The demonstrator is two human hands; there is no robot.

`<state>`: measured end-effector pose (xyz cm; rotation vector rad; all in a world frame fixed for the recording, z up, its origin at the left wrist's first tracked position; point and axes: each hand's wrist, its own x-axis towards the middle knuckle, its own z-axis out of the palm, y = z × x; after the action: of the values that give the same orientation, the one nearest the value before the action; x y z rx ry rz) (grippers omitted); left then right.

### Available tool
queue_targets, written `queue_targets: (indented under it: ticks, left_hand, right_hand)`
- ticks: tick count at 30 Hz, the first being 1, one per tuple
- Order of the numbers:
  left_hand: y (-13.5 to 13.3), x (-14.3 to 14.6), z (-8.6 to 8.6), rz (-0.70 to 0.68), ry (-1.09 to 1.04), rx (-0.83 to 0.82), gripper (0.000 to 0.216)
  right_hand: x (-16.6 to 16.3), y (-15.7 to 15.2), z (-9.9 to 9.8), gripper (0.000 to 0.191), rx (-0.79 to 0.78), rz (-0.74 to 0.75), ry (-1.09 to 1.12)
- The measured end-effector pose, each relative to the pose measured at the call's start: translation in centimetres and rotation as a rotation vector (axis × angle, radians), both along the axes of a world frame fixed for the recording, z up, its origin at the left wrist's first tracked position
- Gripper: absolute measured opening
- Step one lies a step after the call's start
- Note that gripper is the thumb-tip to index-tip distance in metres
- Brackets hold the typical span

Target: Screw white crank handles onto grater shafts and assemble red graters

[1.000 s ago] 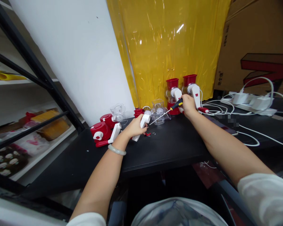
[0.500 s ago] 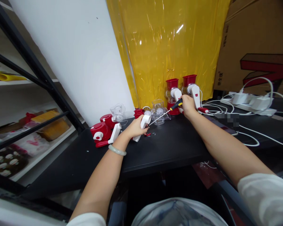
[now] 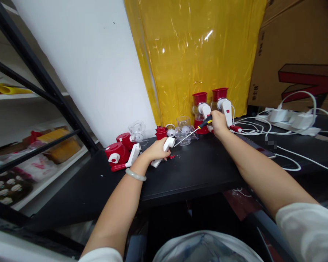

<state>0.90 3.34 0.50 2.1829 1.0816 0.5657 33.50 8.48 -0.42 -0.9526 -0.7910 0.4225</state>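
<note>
Screwdriver [image 3: 192,131]: slim steel shaft; glossy white handle [image 3: 164,150]

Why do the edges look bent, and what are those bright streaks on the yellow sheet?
Head view: the wide lens bows the black shelf frame and stretches the forearms; the yellow plastic sheet throws back glare in white streaks; a small patch by the cables is pixelated; the left hand and right hand look sharp.

A white crank handle [image 3: 164,150] sits in the left hand [image 3: 155,150], a black-and-yellow-handled screwdriver [image 3: 194,130] with a silver shaft in the right hand [image 3: 218,122], on a black table [image 3: 196,167] with red-and-white grinders [image 3: 121,153], clear cups [image 3: 183,128], white cables [image 3: 287,153] and a glossy yellow sheet [image 3: 194,51] behind
</note>
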Motion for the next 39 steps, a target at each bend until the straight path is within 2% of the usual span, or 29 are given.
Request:
queue_targets:
  ticks: [6,9,12,16,20,26,29,34,39]
  left_hand:
    - [0.4,0.1,0.2,0.073,0.004,0.114,0.043]
    - [0.7,0.2,0.3,0.145,-0.152,0.182,0.047]
    - [1.0,0.1,0.3,0.177,-0.358,0.197,0.04]
    - [1.7,0.0,-0.3,0.139,-0.626,0.21,0.041]
    - [2.5,0.4,-0.6,0.042,-0.813,0.268,0.053]
    - [2.7,0.8,-0.1,-0.016,-0.903,0.416,0.045]
    - [2.6,1.0,-0.1,0.023,-0.906,0.481,0.038]
    - [2.7,1.3,-0.4,0.065,-0.916,0.557,0.039]
    - [2.7,1.4,-0.5,0.129,-0.924,0.685,0.04]
  right_hand:
    - [-0.4,-1.1,1.1,0.018,-0.009,-0.019,0.1]
    - [-0.6,-1.4,1.8,0.02,0.042,0.016,0.247]
    - [-1.0,-1.4,2.1,0.029,0.123,0.127,0.325]
    - [-2.0,-1.6,2.1,0.044,0.236,0.247,0.286]
    - [-3.1,-2.2,2.0,0.044,0.306,0.204,0.282]
    - [-3.7,-2.5,1.7,0.044,0.315,0.118,0.195]
    - [-3.6,-2.1,1.3,0.044,0.312,0.087,0.116]
    - [-3.3,-1.7,0.6,0.048,0.298,0.057,-0.059]
    - [-3.7,-2.4,0.9,0.044,0.274,0.059,-0.001]
